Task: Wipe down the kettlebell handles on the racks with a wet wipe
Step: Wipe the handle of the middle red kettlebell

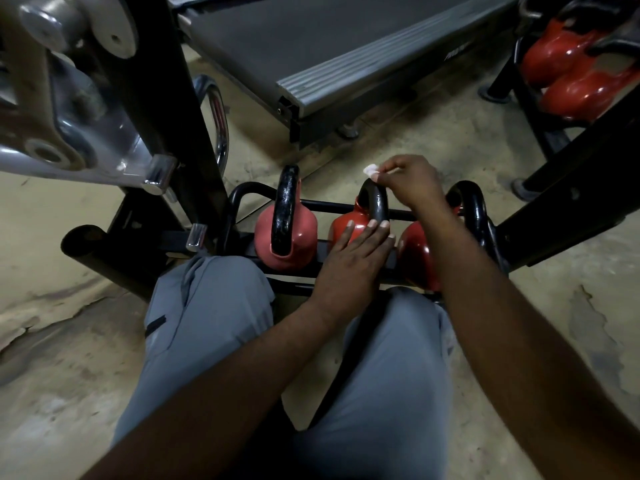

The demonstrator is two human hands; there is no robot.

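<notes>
- A big silver machine (62, 98) on a black post fills the top left. It hangs close over the left end of the rack, so that side is tight.
- A low black rack (332, 205) sits on the floor (69, 341), right in front of the person's grey knees (207, 306). Three kettlebells sit in it in a row.
- The pink kettlebell (304, 233) is on the left. Its black handle (285, 209) is shiny and stands up, with no hand on it.
- The left hand (349, 258) lies flat with straight fingers on the middle kettlebell (346, 226), which is red. The fingertips touch the bottom of its black handle (378, 206).
- The right hand (412, 185) pinches a small white wet wipe (370, 169) at the very top of that same handle.
- The right kettlebell (415, 251) is red and shiny, partly hidden behind the right arm. Its thick black handle (472, 209) is just beside a black frame bar.
- A grey treadmill (311, 46) lies behind the rack, with a strip of bare floor between them.
- A second rack (530, 98) at the top right holds more red kettlebells.
</notes>
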